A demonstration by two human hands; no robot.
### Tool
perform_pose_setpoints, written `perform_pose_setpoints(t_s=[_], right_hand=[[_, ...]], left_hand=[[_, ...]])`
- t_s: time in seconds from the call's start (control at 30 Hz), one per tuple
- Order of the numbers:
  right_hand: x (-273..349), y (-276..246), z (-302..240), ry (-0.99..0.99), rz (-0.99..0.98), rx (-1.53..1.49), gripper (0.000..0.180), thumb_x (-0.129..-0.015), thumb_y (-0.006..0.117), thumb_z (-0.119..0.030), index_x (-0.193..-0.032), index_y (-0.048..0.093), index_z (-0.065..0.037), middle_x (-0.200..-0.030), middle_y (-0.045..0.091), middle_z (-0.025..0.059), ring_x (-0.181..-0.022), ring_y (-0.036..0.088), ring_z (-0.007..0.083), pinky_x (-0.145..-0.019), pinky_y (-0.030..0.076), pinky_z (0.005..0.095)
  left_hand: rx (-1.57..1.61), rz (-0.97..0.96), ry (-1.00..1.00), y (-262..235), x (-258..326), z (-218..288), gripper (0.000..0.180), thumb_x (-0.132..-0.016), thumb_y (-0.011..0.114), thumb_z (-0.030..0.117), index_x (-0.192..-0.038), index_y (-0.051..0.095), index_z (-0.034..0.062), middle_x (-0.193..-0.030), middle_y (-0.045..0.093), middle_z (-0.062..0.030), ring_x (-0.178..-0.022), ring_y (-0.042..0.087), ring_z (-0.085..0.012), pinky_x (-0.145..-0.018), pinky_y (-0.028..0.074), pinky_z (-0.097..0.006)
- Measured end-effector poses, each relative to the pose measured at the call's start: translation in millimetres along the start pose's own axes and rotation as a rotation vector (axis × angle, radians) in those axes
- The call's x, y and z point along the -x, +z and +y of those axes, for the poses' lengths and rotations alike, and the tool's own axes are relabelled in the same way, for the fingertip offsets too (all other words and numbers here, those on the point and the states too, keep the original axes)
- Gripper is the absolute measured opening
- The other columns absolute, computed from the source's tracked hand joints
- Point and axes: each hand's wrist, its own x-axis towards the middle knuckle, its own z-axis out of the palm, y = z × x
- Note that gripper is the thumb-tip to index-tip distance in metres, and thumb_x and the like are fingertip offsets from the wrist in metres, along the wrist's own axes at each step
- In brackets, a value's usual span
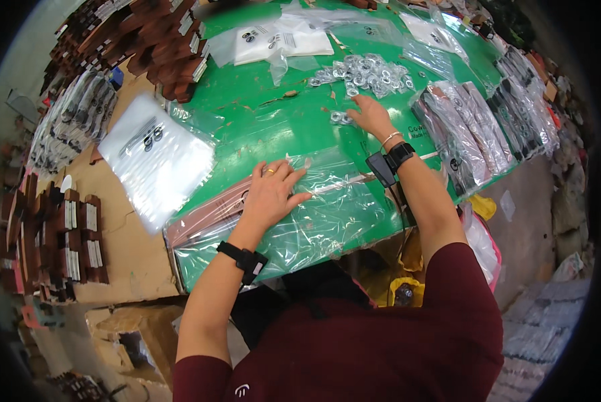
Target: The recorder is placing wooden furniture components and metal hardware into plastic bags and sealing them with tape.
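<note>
While holding a clear bag (344, 218) down on a green table (273, 130) with the left hand (272, 194), pictured from above with the right hand (373, 119) stretched out, farther from the body, to loose ring packets (340, 118). Spread wide on the left, palm down, with fingers closed around nothing and merely resting on the plastic. Curved at the fingers on the right, but impossible to tell whether pinched on a packet, touching one or just short.

Showing through the plastic with a long reddish-brown piece (210, 218), inside or under the bag, uncertain which. Aslant in its long axis, from the table's near left corner up and rightward to the left hand, then hidden from sight.

Likely decisive, in the far reach: placed just left of the right thumb in the case of the loose packets, and just beyond the right forefinger in the case of the larger pile (375, 72). Far nearer, in both cases, to the right hand than to the left. Set well apart from the reddish-brown piece, with bare green between. Flanked by a stack of printed bags (156, 157) at left and by bagged packs (461, 134) at right.
</note>
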Motion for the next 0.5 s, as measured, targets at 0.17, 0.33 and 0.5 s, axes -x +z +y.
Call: perform_pose_setpoints(t_s=[0.17,0.33,0.5], right_hand=[[0.8,1.6,-14.8,-0.074,-0.066,0.069,0.042,-0.077,0.084,-0.027,-0.112,0.069,-0.01,-0.118,0.069,0.0137,-0.111,0.066,0.0354,-0.087,0.055,0.0493],[4.2,-21.4,-17.1,0.012,-0.106,-0.152,0.036,-0.079,0.083,-0.027,-0.105,0.067,-0.007,-0.096,0.073,0.0125,-0.087,0.072,0.032,-0.076,0.056,0.0443],[46.9,-91.3,-18.8,0.173,-0.083,-0.777,0.038,-0.083,0.081,-0.026,-0.108,0.067,-0.002,-0.087,0.072,0.0097,-0.07,0.072,0.0188,-0.062,0.056,0.0326]], left_hand=[[0.11,0.046,-0.038,6.4,-7.4,-12.1,0.047,-0.098,0.062,0.04,-0.14,0.06,0.0196,-0.135,0.061,-0.0084,-0.132,0.052,-0.0278,-0.116,0.029,-0.055],[0.081,0.168,0.01,-1.2,-34.3,25.4,0.05,-0.092,0.067,0.028,-0.141,0.058,0.0198,-0.13,0.063,-0.0068,-0.123,0.058,-0.0249,-0.107,0.038,-0.049],[-0.096,0.253,0.19,17.8,-67.2,58.8,0.044,-0.084,0.066,0.009,-0.128,0.065,0.0153,-0.125,0.062,-0.0066,-0.115,0.061,-0.0233,-0.093,0.044,-0.041]])
